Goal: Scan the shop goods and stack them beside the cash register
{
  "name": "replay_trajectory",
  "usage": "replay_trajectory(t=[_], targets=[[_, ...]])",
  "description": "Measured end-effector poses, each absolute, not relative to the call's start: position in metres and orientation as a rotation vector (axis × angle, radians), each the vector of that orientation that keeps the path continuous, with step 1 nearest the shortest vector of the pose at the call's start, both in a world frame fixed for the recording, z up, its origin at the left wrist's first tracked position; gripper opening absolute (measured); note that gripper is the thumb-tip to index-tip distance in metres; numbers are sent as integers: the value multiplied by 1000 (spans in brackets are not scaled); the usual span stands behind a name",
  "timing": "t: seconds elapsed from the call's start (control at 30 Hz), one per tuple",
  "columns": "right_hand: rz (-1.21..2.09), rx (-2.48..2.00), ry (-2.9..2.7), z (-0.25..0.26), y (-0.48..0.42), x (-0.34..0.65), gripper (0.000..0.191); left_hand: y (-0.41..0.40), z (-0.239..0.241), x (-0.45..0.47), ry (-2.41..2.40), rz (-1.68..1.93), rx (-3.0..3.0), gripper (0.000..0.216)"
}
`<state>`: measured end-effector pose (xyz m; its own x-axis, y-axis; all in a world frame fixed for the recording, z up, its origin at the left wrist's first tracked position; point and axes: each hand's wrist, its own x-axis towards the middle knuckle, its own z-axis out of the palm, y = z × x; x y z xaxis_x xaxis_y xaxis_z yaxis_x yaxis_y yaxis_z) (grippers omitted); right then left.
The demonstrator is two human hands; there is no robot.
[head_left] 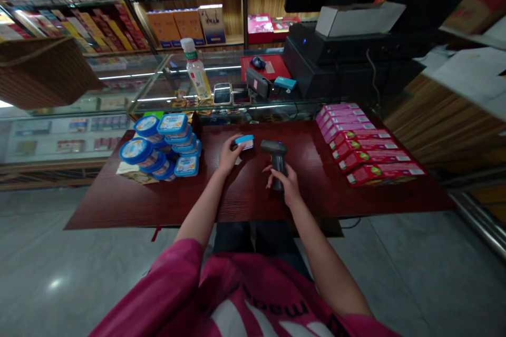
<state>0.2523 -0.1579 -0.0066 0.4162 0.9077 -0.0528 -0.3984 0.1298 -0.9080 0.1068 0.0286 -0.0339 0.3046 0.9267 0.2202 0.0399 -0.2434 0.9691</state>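
Note:
In the head view my left hand [229, 155] grips a small tub with a blue lid [245, 142] above the middle of the brown table, its side turned toward me. My right hand [288, 181] is wrapped round the handle of a dark barcode scanner [273, 148], whose head points left toward the tub. Tub and scanner are a short gap apart. Left of my left hand stand stacked rectangular tubs [186, 165] with blue lids and round blue-lidded tubs [136, 150].
Red boxes [373, 154] and pink boxes [343, 118] line the table's right side. Behind the table [245, 197] is a glass counter with a drink bottle [197, 76], a phone [222, 93] and a black cash drawer [351, 66]. A woven basket [43, 71] hangs at left.

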Motion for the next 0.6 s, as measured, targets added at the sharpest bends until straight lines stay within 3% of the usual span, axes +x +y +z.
replay_trajectory(t=[0.13,0.23,0.6], targets=[[1080,-976,-601,-2,-160,254,29,31,-28,93,777,1135,1241,54],[1157,-901,-639,0,-162,254,25,30,-23,83,727,1077,1048,48],[1255,-858,-706,3,-164,253,33,29,-21,76,668,1032,967,40]])
